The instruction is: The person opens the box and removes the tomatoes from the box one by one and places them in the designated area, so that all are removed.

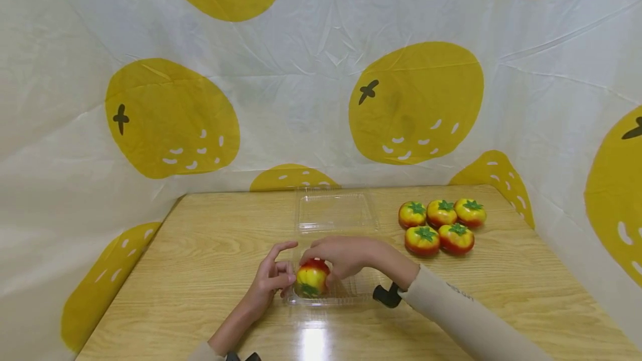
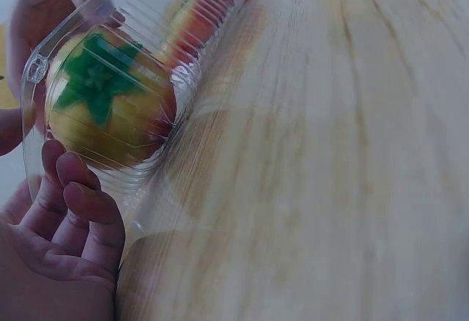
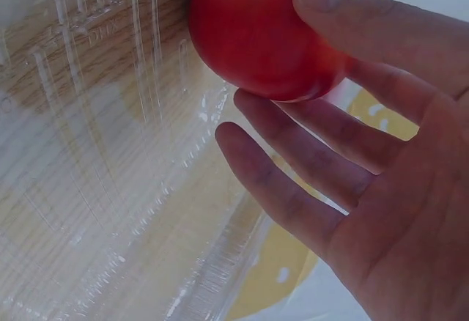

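Observation:
A clear plastic clamshell box (image 1: 321,301) lies on the table with its lid (image 1: 333,210) folded back. Inside its left end is a red-and-yellow tomato (image 1: 312,279) with a green leafy top facing the near side. My right hand (image 1: 346,256) holds it from above and behind, thumb on one side and fingers on the other, as the right wrist view shows. At the box's left wall, my left hand (image 1: 267,283) touches the plastic with loosely bent fingers (image 2: 91,204). More red and yellow shows through the ridged wall in the left wrist view; whether inside the box I cannot tell.
Several similar tomatoes (image 1: 441,230) stand in two rows at the right rear of the wooden table (image 1: 220,238). A white curtain (image 1: 296,99) with large yellow fruit prints hangs behind the table and along both sides.

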A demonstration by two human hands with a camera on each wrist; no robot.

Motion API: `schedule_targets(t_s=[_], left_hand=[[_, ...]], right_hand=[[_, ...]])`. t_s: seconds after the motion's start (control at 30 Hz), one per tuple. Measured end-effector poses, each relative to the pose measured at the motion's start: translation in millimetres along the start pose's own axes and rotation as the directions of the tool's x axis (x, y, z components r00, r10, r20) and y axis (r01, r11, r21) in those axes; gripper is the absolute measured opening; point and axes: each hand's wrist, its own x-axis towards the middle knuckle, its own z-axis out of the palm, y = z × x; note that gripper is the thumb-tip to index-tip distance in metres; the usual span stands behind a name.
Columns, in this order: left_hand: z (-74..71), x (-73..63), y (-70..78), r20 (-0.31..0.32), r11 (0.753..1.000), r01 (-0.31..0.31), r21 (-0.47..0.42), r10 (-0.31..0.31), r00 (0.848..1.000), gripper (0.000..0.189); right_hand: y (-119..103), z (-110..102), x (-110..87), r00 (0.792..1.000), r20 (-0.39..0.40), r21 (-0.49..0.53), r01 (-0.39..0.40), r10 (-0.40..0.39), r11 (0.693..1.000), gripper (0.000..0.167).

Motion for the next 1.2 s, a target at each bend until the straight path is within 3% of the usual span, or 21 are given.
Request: schedule_targets(t_s=[0.2,0.53,1.2], left_hand=[[-0.7,0.1,1.0,-0.001,1.000,0.008,-0.002,-0.008,1.000,0.064],[-1.6,-0.1,0.8,0.001,1.000,0.011,0.000,-0.011,1.000,0.066],[-0.4,-1.1,1.0,-0.001,1.000,0.019,-0.015,-0.019,1.000,0.065]], right_hand=[[-0.1,-0.9,2.5,1.000,0.003,0.019,-0.026,0.025,0.999,0.059],[3.8,-0.6,5.8,1.000,0.015,0.017,0.012,-0.013,1.000,0.062],[1.3,-0.9,9.3,1.000,0.024,0.040,-0.009,0.008,0.999,0.063]])
